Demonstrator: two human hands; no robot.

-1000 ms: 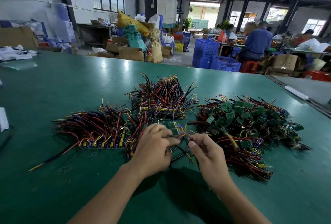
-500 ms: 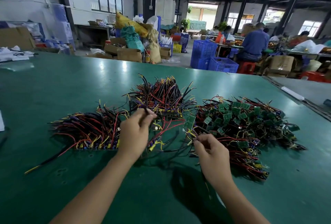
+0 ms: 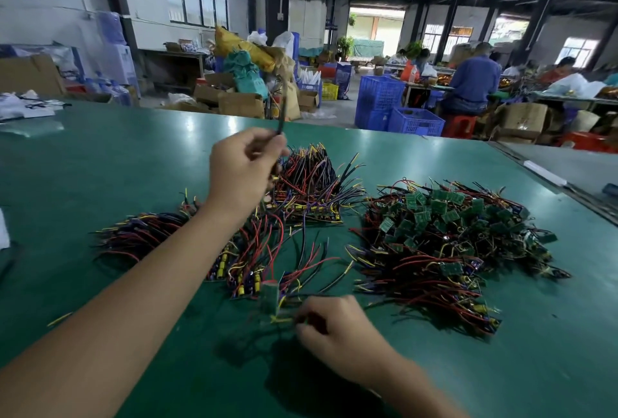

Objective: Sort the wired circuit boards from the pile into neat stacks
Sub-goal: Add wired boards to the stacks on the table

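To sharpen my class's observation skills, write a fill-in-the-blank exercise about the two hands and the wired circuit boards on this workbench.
1. The left hand, pinching a dark wire, is held ___ than the right hand.
2. The right hand pinches the wires of a small ___ board.
3. The loose pile of boards lies on the ___ side of the table.

Missing words: higher; green; right.
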